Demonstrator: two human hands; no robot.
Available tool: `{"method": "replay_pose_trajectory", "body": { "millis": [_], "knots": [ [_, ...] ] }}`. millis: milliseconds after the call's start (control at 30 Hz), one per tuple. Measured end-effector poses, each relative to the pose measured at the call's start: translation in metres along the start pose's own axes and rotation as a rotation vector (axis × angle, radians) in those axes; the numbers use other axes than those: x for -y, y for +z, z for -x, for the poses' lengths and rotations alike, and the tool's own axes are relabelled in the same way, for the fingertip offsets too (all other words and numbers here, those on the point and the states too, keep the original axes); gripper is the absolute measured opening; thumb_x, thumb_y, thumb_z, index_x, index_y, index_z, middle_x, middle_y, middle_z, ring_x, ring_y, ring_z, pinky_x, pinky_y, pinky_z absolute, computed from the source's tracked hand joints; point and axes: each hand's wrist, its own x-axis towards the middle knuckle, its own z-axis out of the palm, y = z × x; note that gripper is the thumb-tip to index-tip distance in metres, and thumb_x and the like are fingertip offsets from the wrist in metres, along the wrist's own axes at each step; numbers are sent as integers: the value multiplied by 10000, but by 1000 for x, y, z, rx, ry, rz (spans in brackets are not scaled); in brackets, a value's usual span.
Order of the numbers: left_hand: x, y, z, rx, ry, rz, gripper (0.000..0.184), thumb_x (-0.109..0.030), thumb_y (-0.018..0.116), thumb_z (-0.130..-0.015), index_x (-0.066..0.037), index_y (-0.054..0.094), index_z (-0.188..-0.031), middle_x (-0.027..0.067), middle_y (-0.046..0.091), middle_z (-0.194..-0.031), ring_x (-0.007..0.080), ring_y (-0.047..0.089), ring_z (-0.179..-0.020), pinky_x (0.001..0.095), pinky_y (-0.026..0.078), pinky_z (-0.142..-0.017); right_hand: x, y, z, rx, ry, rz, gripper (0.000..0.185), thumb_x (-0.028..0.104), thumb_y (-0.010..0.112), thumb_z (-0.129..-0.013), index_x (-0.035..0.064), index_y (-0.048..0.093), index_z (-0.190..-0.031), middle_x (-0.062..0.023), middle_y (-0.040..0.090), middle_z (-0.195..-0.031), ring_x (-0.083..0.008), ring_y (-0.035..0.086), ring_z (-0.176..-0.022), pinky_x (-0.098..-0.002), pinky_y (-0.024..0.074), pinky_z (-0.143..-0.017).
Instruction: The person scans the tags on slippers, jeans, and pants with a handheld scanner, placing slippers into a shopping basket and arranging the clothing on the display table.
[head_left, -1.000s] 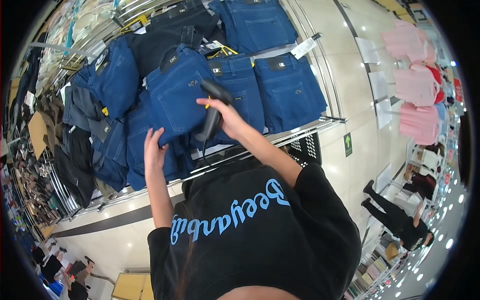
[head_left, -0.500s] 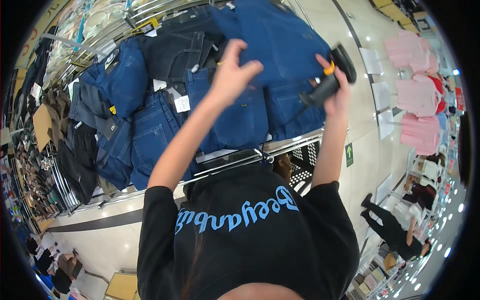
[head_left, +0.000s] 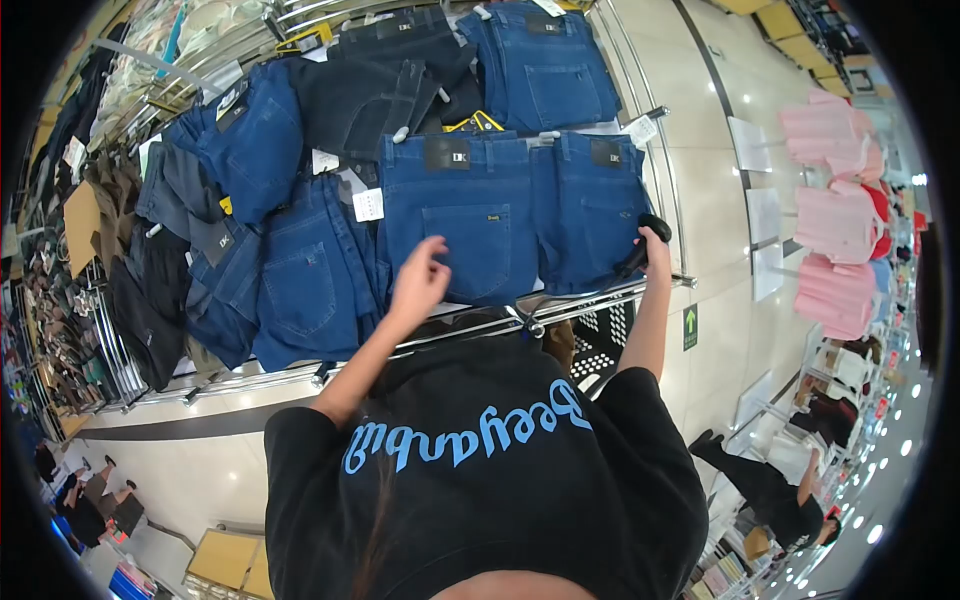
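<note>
In my right hand [head_left: 655, 257] is a black handheld barcode scanner [head_left: 656, 224], held at the right front corner of the rack with my fingers closed round it. Folded blue jeans [head_left: 594, 215] lie beside that hand. My left hand [head_left: 419, 284] is over the lower left part of another folded pair of blue jeans [head_left: 490, 260], its fingers loosely bent and apart, with nothing in them. Whether it touches the denim I cannot tell. Behind lies a third folded blue pair [head_left: 560, 90], back pocket up.
The metal rack [head_left: 681, 281] also carries crumpled blue jeans [head_left: 262, 125] and dark jeans [head_left: 350, 95] on the left. A white tag [head_left: 368, 205] lies between piles. Pink tops [head_left: 825, 130] hang across the aisle at right, where a person in black [head_left: 770, 490] stands.
The blue jeans that were blurred near my hands now lie folded at the back of the rack. Both hands have drawn back towards me, the right one still with the scanner.
</note>
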Motion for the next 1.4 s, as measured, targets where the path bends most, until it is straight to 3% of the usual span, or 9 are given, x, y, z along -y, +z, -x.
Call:
{"method": "replay_pose_trajectory", "body": {
  "millis": [200,233,300,367,533,867,1000,1267,1400],
  "knots": [
    [25,-46,-10,-311,-99,-362,495,-134,657,-755,-16,481,-1202,194,536,-1090,326,532,-979,395,429,-875,-6,26,37,-516,-379,572,504,391,694,-693,-74,662,-883,-251,654,-917,-385,621,-930,-416,460,-847],
    [16,-48,-11,-155,-350,-191,586,-231,681,-763,14,448,-1242,238,526,-1163,359,527,-1047,396,418,-906,-8,31,44,-434,-381,557,502,393,688,-700,-75,661,-880,-252,655,-909,-373,631,-899,-411,468,-830],
    [54,-36,-8,-193,-105,-386,660,-297,691,-760,52,425,-1252,269,523,-1193,383,537,-1069,394,433,-898,-12,45,55,-265,-384,522,501,397,675,-715,-77,658,-875,-256,656,-893,-349,650,-837,-401,484,-795],
    [44,-32,-7,-193,-168,-342,711,-315,699,-751,63,385,-1265,284,568,-1113,406,567,-1030,411,456,-861,8,69,117,42,-396,252,387,292,688,-749,-83,642,-834,-131,659,-697,-186,653,-591,-295,487,-551],
    [15,-26,3,-169,-343,-305,764,-288,705,-741,47,315,-1307,313,584,-1049,427,582,-970,434,462,-832,8,115,147,574,-513,361,323,266,715,-753,-41,632,-811,-81,636,-672,-107,564,-533,-255,442,-515],
    [23,-16,26,-182,-161,-504,340,-192,647,-776,57,489,-944,265,580,-837,449,574,-848,462,467,-759,26,152,248,700,-1147,388,395,90,728,-689,-8,552,-1029,-145,627,-839,-291,627,-798,-315,470,-711],
    [-38,-8,25,-38,-150,-603,343,-174,629,-747,19,509,-1005,199,589,-955,377,557,-955,572,425,-798,12,165,268,588,-1044,213,338,141,758,-693,-14,592,-943,-146,640,-830,-276,640,-770,-319,480,-698],
    [-62,40,37,194,193,-303,444,-52,642,-704,-14,508,-1126,187,477,-1016,366,454,-1027,429,401,-902,15,188,229,413,-944,566,358,212,699,-630,-33,619,-877,-190,663,-759,-281,666,-709,-354,496,-663],
    [-61,28,33,-85,207,-121,415,-12,639,-688,-54,522,-1084,161,423,-1070,357,426,-1054,412,384,-910,11,194,202,535,-775,529,321,197,689,-633,-45,637,-838,-193,665,-772,-240,667,-746,-340,488,-668]
  ]
}}
